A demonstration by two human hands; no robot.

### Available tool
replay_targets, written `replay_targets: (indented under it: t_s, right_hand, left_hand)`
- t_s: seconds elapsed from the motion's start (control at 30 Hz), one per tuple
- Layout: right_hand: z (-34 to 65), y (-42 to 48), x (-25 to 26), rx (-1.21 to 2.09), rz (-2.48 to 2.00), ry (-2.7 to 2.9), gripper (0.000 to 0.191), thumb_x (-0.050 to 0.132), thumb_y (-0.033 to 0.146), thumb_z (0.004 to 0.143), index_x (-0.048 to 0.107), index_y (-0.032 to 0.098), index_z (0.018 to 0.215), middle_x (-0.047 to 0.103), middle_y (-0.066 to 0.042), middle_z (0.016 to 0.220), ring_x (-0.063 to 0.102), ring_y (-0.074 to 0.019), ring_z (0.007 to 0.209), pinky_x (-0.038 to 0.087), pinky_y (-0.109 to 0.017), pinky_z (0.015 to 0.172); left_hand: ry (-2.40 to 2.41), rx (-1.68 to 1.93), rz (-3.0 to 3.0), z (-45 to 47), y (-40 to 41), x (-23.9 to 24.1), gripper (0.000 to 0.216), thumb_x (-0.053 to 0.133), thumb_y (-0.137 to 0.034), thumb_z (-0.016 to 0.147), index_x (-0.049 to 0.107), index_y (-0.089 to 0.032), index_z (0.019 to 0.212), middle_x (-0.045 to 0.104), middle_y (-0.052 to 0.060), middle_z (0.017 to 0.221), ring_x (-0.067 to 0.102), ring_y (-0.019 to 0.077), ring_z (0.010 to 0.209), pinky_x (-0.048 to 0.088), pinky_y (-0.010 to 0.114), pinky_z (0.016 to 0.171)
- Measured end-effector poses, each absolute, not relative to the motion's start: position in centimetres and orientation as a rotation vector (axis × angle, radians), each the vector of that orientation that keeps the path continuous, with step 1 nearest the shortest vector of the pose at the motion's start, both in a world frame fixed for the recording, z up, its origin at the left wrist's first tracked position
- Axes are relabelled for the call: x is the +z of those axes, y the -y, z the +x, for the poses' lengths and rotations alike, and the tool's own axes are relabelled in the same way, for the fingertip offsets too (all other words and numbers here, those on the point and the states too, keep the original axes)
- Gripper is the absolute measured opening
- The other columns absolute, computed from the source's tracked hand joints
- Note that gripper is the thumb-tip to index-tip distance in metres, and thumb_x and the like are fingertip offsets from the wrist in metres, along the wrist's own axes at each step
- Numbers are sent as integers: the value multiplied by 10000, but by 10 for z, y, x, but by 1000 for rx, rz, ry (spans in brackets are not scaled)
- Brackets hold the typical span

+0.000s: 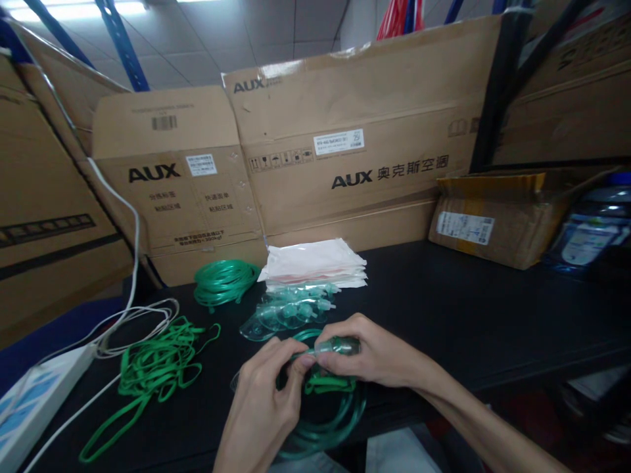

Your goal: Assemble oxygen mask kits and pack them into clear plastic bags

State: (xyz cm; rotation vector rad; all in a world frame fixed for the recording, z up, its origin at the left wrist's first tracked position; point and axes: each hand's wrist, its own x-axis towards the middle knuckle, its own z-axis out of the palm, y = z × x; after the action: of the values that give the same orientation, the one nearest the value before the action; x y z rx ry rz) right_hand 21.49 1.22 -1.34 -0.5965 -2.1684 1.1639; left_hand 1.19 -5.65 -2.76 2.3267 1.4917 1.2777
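My right hand is closed around a clear green plastic piece with a pale tapered end, which looks like part of an oxygen mask. At that tapered end, my left hand pinches the tip of a thin green tube; its fingers cover most of the joint, so I cannot tell how far the two fit together. Loops of green tubing hang below both hands, with a green elastic strap under the right fingers. Just beyond lie several clear green masks, nested in a row.
A coil of green tubing sits beside a stack of white packets. To the left are tangled green straps, white cables and a power strip. Cardboard panels wall the back; an open carton and a blue-capped bottle stand right.
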Motion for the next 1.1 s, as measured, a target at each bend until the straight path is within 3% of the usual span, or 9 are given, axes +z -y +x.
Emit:
replay_targets:
  t_s: [0.43, 0.93, 1.1]
  right_hand:
    - [209, -7, -15, 1095, -661, 2106, 126, 695, 261, 853, 723, 145, 893, 528, 57, 645, 407, -87, 566, 332, -189, 506]
    - [212, -8, -16, 1120, -684, 2144, 221, 692, 365, 923, 696, 154, 861, 463, 73, 618, 356, -84, 567, 264, -203, 492]
    - [212, -8, -15, 1261, -702, 2102, 301, 650, 437, 963, 668, 159, 849, 468, 78, 592, 375, -68, 504, 280, -186, 460]
  left_hand:
    - [-1552, 1125, 1855, 6, 58, -33, 503, 467, -576, 1021, 565, -202, 699, 517, -35, 586, 497, 138, 555, 373, 216, 535]
    - [-1541, 1139, 2109, 9, 62, -35, 245, 433, -377, 1069, 591, -241, 941, 625, -17, 826, 624, 160, 755, 477, 227, 727]
    - [-1482, 1196, 2229, 9, 60, -36, 200, 431, -289, 1070, 588, -235, 957, 614, -7, 823, 634, 162, 729, 476, 244, 692]
